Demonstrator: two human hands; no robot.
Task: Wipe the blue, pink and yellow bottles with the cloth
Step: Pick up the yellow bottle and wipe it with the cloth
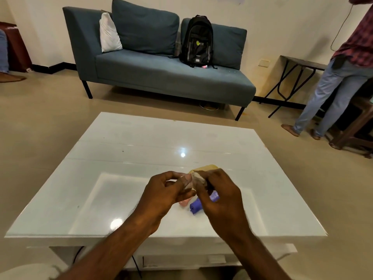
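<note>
Lying on its side on the white table (141, 138), the blue bottle (196, 206) is the landmark here: its long axis runs diagonally, the round end nearest the person and the rest sloping away to the right beneath the right hand (220, 197). Only that end and a paler strip by the fingers show; the middle is hidden. Just left of the blue bottle, touching or nearly so, a small piece of the pink bottle (184, 203) peeks from under the left hand (163, 193). Beyond the blue bottle, farther from the person, a yellowish rounded shape (205, 167) sits behind the hands, probably the yellow bottle, though too little shows to be sure.

Above the blue bottle both hands meet around a pale crumpled cloth (191, 179). The right hand pinches it at the fingertips; the left hand is curled against its other side, seemingly gripping it too. Whether a bottle is wrapped inside cannot be told.

The blue bottle lies directly below the right hand, so that hand is nearer, and a reach would drop straight down across the bottle's slanted length.

Well beyond the blue bottle stand a sofa (161, 73) with a backpack (196, 41), and another person (339, 77) at far right.
</note>
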